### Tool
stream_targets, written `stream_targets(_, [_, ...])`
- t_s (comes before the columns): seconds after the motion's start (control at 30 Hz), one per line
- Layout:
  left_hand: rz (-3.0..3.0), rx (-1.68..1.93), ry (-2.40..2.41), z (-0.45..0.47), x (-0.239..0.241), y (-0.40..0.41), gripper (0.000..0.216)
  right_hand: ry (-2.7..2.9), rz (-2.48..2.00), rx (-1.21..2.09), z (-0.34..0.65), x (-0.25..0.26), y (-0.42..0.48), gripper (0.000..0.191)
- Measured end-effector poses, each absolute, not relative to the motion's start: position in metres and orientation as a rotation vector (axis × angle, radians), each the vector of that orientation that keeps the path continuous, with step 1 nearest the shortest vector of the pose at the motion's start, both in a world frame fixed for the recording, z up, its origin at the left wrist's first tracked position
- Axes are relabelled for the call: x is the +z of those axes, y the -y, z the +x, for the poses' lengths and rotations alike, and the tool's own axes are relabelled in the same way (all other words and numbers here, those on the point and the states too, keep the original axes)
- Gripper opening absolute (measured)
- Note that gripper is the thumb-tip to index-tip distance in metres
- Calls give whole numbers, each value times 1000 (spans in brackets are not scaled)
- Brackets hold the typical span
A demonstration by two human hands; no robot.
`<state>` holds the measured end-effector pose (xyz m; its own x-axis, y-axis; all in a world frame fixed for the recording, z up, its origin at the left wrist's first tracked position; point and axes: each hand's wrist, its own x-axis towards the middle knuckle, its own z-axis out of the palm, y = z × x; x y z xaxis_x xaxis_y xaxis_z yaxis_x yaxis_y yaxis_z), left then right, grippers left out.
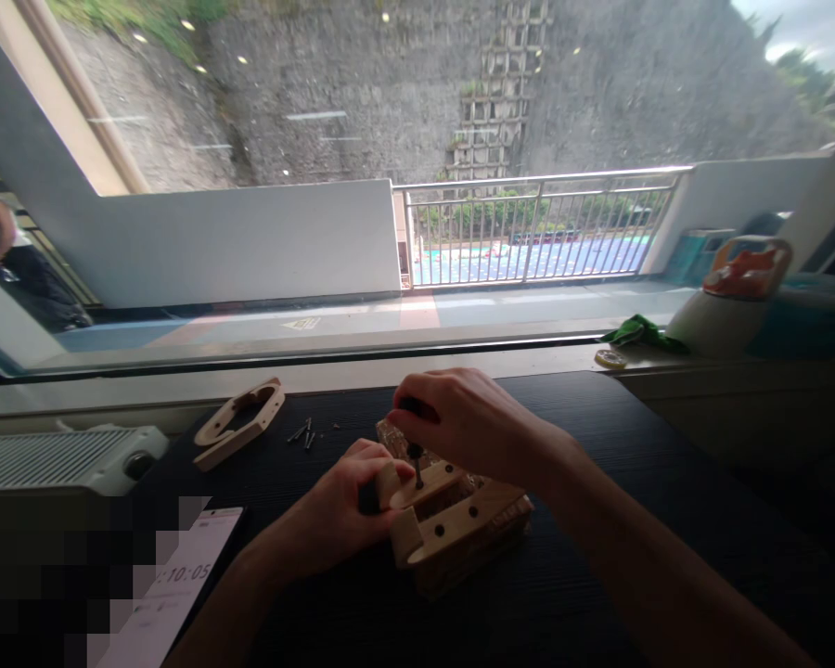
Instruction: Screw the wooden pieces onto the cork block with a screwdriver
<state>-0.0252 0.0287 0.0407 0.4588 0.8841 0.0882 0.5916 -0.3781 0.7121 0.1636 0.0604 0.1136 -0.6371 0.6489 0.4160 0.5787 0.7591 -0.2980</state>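
A small wooden assembly (459,529) with round holes lies on the dark table (640,464), partly over a clear plastic wrapper. My left hand (344,515) is closed on the assembly's left end, holding it in place. My right hand (466,422) is wrapped round the black handle of a small screwdriver (416,464), held upright with its tip set into the top of the wood. A separate wooden piece with a cut-out (240,422) lies apart at the left, and several small screws (304,432) lie loose beside it.
A phone (173,584) with a lit screen lies at the table's front left. A white radiator (62,455) sits at the left. On the window sill are a green cloth (644,332), a small round item (610,358) and a white jug with an orange lid (734,292). A person stands outside at far left.
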Motion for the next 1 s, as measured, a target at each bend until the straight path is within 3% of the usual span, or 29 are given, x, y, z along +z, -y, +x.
stream_targets(0.27, [2066,633,-1271,-25,41,-27,15,2568,-749,287,164,120,-54,23])
stream_targets(0.47, [2096,630,-1243,-27,38,-29,29,2483,-891,185,164,113,-66,26])
stream_targets(0.87, [2091,608,-1260,-24,43,-28,18,2584,-794,257,166,122,-53,23])
stream_targets(1.0, [2100,613,-1240,-25,41,-29,24,2534,-815,253,166,118,-59,23])
